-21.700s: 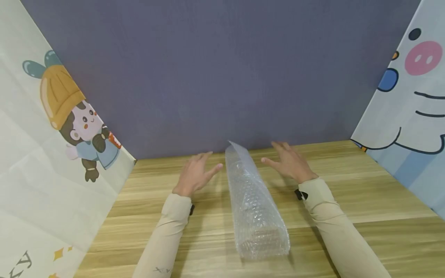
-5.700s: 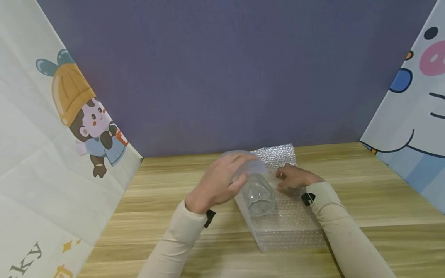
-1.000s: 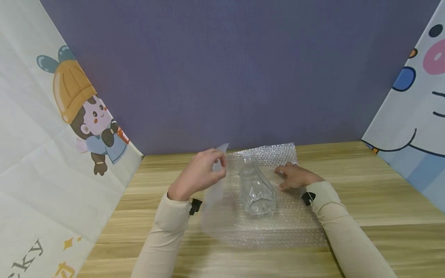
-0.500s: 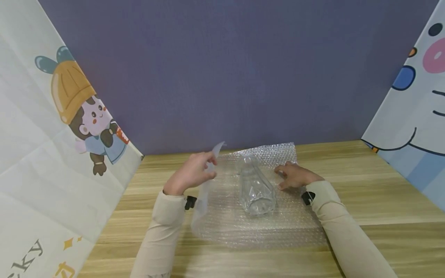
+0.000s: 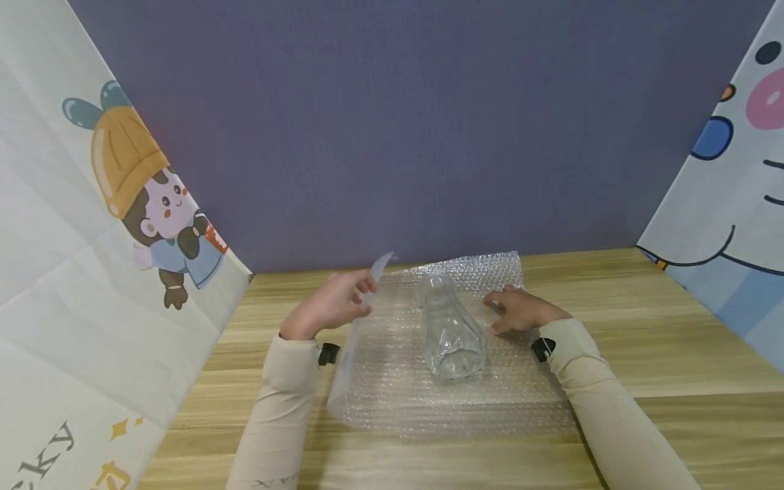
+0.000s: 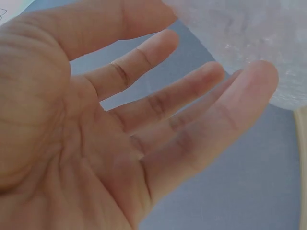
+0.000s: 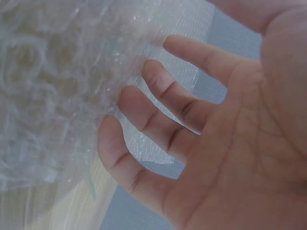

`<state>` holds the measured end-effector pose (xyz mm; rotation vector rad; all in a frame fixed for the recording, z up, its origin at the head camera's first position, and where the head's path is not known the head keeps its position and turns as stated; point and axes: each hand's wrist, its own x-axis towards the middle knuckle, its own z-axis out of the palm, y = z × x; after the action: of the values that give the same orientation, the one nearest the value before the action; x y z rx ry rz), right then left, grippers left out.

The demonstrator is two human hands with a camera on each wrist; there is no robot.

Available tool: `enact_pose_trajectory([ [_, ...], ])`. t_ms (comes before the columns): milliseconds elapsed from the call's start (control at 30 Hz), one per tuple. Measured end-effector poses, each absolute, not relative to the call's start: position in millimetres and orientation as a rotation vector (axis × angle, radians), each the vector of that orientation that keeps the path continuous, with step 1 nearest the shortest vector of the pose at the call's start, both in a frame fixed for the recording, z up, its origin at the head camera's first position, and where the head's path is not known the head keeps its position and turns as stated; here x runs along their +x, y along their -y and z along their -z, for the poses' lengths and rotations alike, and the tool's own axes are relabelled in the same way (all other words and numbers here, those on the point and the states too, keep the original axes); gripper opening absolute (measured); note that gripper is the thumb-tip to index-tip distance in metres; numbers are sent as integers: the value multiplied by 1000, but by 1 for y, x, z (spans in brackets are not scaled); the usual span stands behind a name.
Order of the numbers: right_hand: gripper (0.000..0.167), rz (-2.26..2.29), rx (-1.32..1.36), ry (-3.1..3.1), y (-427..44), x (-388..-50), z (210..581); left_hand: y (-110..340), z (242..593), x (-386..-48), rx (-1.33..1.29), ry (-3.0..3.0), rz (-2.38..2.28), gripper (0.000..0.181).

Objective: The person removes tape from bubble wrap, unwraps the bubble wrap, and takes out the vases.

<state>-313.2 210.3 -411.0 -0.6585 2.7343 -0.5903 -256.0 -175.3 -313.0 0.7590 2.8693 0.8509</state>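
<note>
A sheet of bubble wrap [image 5: 398, 381] lies spread on the wooden table, its left edge curling upward. On it lies a clear glass vase-like vessel [image 5: 452, 333] on its side, narrow end away from me, faceted wide base towards me. My left hand [image 5: 327, 303] is at the raised left edge, fingers loosely bent with a gap between thumb and index finger. In the left wrist view, the fingertips [image 6: 261, 76] reach the wrap without closing round it. My right hand [image 5: 520, 309] rests on the wrap right of the glass; its fingers [image 7: 153, 120] are spread and slightly bent.
A dark purple-grey panel [image 5: 416, 136] stands along the table's back edge. White printed sheets flank both sides, with a cartoon figure [image 5: 159, 197] on the left one. Wooden tabletop [image 5: 649, 327] shows on either side of the wrap.
The wrap, rolled up in the oldest frame, is now spread out with the glass exposed. Over the last second my left hand and the wrap's left edge have moved left. My right hand stays put.
</note>
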Motion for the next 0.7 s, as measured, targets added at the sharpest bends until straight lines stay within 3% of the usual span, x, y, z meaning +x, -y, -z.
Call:
enact_pose_trajectory([
  [700,66,600,-685,-2736,-211,-313,411,192,313,-258,701,-2823,-812,31],
])
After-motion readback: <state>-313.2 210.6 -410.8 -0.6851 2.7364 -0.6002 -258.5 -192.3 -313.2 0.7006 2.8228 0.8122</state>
